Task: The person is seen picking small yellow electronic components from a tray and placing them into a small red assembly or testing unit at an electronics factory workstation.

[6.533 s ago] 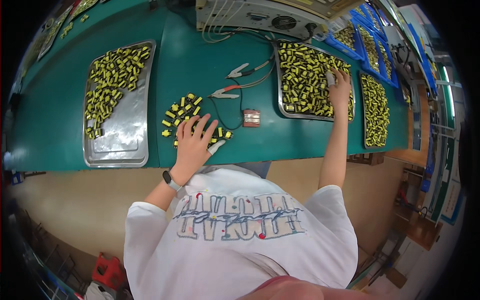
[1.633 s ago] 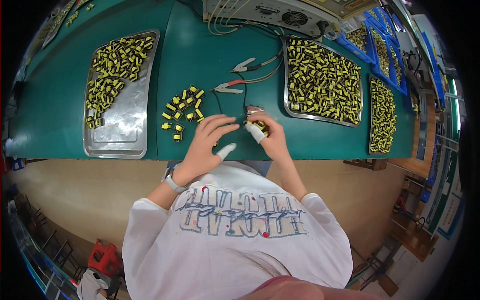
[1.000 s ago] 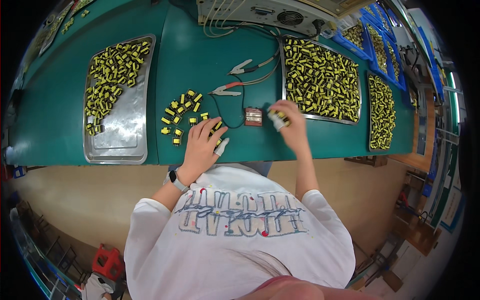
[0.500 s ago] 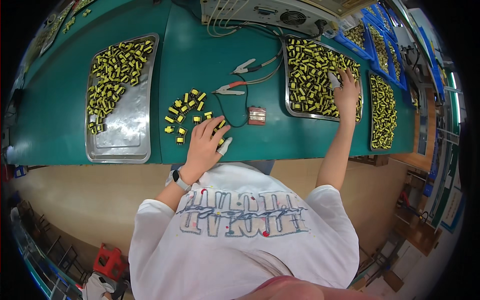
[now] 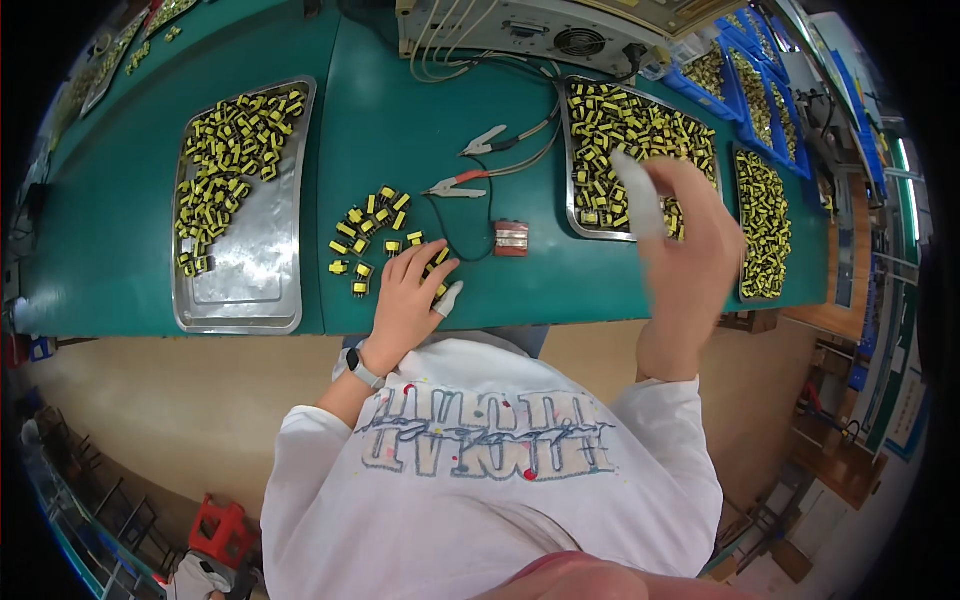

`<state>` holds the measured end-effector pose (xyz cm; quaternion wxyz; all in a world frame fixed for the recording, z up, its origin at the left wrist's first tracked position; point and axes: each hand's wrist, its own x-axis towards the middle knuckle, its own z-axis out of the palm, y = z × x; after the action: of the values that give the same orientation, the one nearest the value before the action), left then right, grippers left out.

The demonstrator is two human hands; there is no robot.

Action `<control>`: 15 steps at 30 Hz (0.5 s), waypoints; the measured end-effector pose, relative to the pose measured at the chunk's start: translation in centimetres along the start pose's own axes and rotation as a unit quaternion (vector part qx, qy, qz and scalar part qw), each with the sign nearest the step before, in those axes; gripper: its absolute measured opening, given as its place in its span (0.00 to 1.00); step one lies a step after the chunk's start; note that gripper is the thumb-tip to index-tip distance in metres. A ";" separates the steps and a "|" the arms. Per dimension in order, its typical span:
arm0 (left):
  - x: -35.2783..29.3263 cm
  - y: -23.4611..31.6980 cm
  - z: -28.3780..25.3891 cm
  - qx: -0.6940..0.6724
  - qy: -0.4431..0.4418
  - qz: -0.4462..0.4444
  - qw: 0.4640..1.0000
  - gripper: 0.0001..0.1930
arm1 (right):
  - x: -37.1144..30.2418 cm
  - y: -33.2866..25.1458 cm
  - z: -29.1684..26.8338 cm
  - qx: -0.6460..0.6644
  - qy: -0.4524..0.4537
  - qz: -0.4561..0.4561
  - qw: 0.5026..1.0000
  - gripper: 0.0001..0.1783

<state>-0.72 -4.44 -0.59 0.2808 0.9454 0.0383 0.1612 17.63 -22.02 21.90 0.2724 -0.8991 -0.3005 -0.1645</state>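
Note:
My left hand point(image 5: 405, 300) rests on the green table, its fingers curled over a few small yellow-and-black transformers point(image 5: 438, 262). A white cover sits on its thumb, and there is a watch on the wrist. More loose transformers point(image 5: 372, 215) lie just beyond that hand. My right hand point(image 5: 692, 255) is raised in front of the right metal tray point(image 5: 604, 235), which is heaped with the same parts. Its white-covered thumb points away from me, and the other fingers are bent and partly smeared. Whether it holds a part is hidden.
A left metal tray point(image 5: 240, 300) is partly filled with transformers. Two clip leads point(image 5: 460, 188) and a small red-brown block point(image 5: 511, 239) lie mid-table, below a boxy instrument point(image 5: 540, 40). At the right are a narrow full tray point(image 5: 763, 225) and blue bins point(image 5: 735, 85).
My right hand has lifted off the parts in the right tray and come up and back toward me. My left hand stays in nearly the same place on the transformers.

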 end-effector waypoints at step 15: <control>0.6 0.3 -0.1 -0.020 0.016 0.022 0.999 0.19 | 1.9 -2.7 -6.9 0.095 0.106 -0.207 0.968 0.13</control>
<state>-0.15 -4.55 -0.21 0.2952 0.9375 0.0192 0.1832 16.44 -23.43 29.32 0.3464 -0.7653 -0.4635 -0.2821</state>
